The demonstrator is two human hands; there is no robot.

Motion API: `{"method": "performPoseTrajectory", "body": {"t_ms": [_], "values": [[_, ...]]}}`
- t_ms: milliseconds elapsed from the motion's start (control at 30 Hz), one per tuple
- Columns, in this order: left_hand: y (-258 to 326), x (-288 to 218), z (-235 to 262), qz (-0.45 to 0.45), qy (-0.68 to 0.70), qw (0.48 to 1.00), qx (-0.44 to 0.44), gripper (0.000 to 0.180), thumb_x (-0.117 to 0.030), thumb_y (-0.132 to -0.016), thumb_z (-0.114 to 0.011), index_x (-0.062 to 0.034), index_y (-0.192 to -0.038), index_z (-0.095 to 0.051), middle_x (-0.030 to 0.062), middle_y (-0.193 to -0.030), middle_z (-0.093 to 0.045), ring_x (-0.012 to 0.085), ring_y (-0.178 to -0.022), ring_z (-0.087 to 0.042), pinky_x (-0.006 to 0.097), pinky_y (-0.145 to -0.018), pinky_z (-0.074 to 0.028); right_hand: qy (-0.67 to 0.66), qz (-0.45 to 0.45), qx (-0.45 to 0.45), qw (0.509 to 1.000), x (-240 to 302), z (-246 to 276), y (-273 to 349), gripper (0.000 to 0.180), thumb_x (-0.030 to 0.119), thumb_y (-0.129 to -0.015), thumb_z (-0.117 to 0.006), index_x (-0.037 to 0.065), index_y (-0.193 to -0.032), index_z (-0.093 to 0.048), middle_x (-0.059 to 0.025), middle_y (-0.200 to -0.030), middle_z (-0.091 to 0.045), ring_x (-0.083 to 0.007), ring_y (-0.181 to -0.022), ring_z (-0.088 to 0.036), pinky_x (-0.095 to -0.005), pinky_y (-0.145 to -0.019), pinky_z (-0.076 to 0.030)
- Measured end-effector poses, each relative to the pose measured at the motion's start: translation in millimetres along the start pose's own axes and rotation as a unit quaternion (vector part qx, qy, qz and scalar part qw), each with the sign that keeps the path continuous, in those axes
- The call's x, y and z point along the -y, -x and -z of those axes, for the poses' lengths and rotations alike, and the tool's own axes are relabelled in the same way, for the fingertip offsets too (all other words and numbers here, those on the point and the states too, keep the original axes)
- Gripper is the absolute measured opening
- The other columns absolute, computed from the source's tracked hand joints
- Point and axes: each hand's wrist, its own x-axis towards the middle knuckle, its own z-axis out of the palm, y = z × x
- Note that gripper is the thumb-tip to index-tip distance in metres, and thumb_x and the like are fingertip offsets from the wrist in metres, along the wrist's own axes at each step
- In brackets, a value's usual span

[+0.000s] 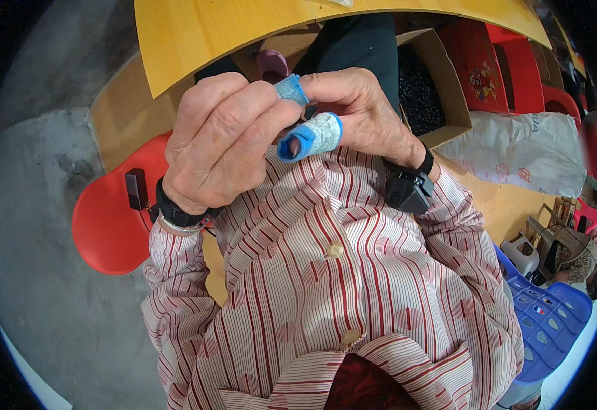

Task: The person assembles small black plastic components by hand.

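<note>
Up close against the chest of the red-and-white striped button shirt (353, 273), both hands meet just below the curved edge of the yellow wooden desk (196, 34). The left hand (223, 137) is curled, its fingers bent inward, and it pinches the blue fabric finger sleeve with a worn whitish patch (312, 135) that covers one finger of the right hand (360, 113). That sleeve points leftward, its open end showing the fingertip inside. A second, smaller blue finger cover (292, 89) sits on another finger just above the first, touching the left hand's knuckles. The right hand is loosely closed, its fingers folded toward the left hand; whether it grips anything of its own cannot be told.

Each wrist carries a black band: the left wrist's black strap (175, 212) lies beside a thin metal bangle, and the right wrist's black wrist device (408, 188) is a bulkier block.

Left of the shirt stands a red plastic stool (107, 225). Right of the hands, beneath the desk, an open cardboard box filled with small dark pieces (425, 89) sits beside red plastic chairs (510, 68) and a white woven sack (524, 150). Lower right of the shirt is a blue perforated plastic stool (551, 321).
</note>
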Motion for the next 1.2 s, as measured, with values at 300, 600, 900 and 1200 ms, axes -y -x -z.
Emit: {"method": "performPoseTrajectory", "body": {"t_ms": [300, 600, 900, 1200], "values": [[3, 6, -3, -0.012, 0.026, 0.999, 0.037, 0.034, -0.003, -0.058, -0.069, 0.0022, -0.09, -0.064, 0.0113, -0.092, -0.061, 0.0261, -0.082, -0.059, 0.031, -0.068, -0.053, 0.118, 0.005, -0.058, 0.991, 4, -8, 0, 0.027, 0.022, -0.074, -0.078, 0.004, -0.089, -0.064, 0.0066, -0.068, -0.052, -0.0012, -0.064, -0.044, -0.0185, -0.053, -0.038], [4, 6, -2, -0.014, 0.052, 0.998, 0.027, 0.034, -0.003, -0.057, -0.067, 0.0015, -0.091, -0.064, 0.0102, -0.092, -0.061, 0.0261, -0.084, -0.058, 0.031, -0.069, -0.052, 0.172, 0.069, -0.019, 0.982, -5, 2, 0, 0.03, 0.025, -0.075, -0.077, 0.002, -0.088, -0.063, 0.0015, -0.067, -0.056, -0.0021, -0.061, -0.048, -0.0214, -0.051, -0.04], [10, 4, -1, 0.166, 0.245, 0.952, 0.073, 0.073, -0.044, -0.066, -0.073, 0.0052, -0.116, -0.056, 0.0176, -0.111, -0.061, 0.0337, -0.099, -0.059, 0.038, -0.085, -0.047, 0.371, 0.205, -0.035, 0.905, 8, 2, -3, 0.033, 0.023, -0.067, -0.075, 0.0, -0.086, -0.06, -0.0117, -0.067, -0.056, -0.0287, -0.063, -0.057, -0.034, -0.056, -0.045], [13, 2, -8, 0.158, 0.248, 0.955, 0.03, 0.062, -0.039, -0.068, -0.074, 0.0037, -0.11, -0.059, 0.0171, -0.103, -0.062, 0.0314, -0.09, -0.061, 0.036, -0.077, -0.05, 0.378, 0.227, -0.049, 0.896, 10, -4, -2, 0.032, 0.02, -0.066, -0.074, 0.0, -0.085, -0.06, -0.0122, -0.066, -0.053, -0.028, -0.062, -0.056, -0.0346, -0.056, -0.044]]}}
